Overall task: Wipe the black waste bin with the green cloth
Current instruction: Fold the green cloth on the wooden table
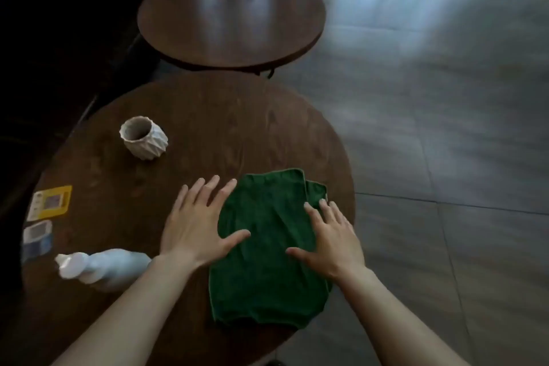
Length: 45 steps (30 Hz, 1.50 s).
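Head view: the folded dark green terry cloth is pressed flat on the round brown wooden table between the left hand and right hand, both spread, gripping nothing. A firm bunch should be gathered before lifting; no black waste bin is seen.

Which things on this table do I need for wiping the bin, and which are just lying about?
For the job: green cloth, flat under the left hand and right hand. No black waste bin is in view.

Lying about: white faceted cup, white bottle on its side, yellow card, blue-and-white card, far round table.
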Tool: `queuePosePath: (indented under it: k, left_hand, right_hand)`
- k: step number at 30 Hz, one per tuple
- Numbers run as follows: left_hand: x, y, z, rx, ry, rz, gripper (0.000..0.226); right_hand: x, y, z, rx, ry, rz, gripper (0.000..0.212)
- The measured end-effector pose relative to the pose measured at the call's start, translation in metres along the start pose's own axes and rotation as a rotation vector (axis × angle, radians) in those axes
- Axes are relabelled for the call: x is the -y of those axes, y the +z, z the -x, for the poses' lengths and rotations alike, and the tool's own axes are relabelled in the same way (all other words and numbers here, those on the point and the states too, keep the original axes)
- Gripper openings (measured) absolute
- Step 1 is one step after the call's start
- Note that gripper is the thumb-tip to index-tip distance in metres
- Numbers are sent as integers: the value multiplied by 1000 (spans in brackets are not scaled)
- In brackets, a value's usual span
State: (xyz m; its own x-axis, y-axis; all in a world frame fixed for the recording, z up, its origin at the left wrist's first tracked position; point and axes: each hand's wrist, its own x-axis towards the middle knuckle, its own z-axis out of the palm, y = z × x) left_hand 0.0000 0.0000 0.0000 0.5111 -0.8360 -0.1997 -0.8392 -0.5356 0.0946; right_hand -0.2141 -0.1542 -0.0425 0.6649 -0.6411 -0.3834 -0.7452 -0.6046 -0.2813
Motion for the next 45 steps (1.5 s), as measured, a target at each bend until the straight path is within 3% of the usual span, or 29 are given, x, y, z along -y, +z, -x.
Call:
queuePosePath:
  k: [10,15,27,36,45]
  left_hand:
    - [4,114,-9,215,176,62,130]
    - [5,124,4,260,201,79,139]
    - [-1,117,34,183,153,140,101]
    - [-6,109,70,71,187,163,35]
    - [13,18,98,-135,224,85,47]
  right_hand:
    - [-19,72,-47,96,-288,169,137]
    - [-20,75,-40,33,-299,162,129]
    - [-8,77,2,-74,-302,148,78]
    - [25,91,47,-100,-191,70,57]
    - [70,18,87,-224,-254,191,49]
